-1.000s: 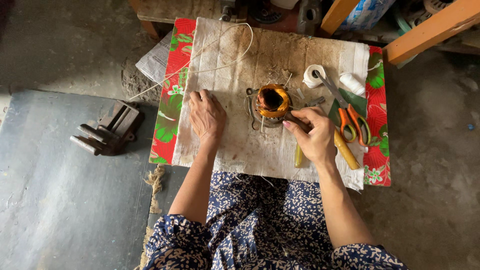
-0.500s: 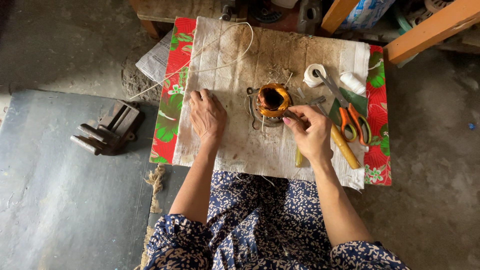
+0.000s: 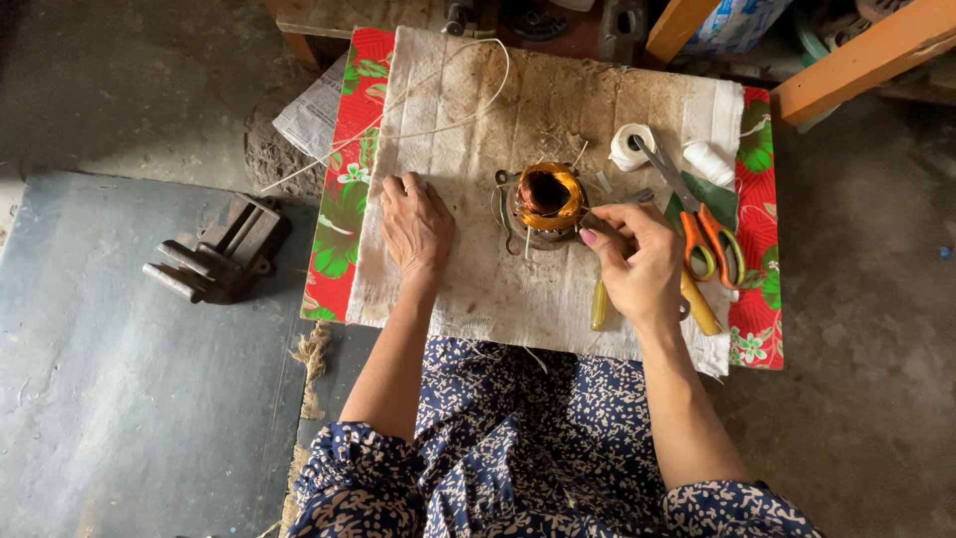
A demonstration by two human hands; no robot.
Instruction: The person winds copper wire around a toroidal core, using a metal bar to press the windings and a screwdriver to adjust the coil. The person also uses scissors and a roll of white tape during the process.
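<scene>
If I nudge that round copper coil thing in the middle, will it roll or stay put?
The copper coil probably stays put: it sits flat, opening upward, on the rough white cloth. Its metal core suggests it is heavy for its size. The right hand touches its edge.

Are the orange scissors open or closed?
Closed. The orange scissors lie on the cloth beside the right hand, blades together and handles side by side.

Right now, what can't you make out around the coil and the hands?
Head view only:
- Right hand: what its fingertips pinch beside the copper coil is too small to tell.
- Yellow-handled tools: their middles are hidden under the right hand.
- Left hand: lies flat on the white cloth; anything under the palm is hidden.
- Machine parts: cut off by the top edge.
</scene>
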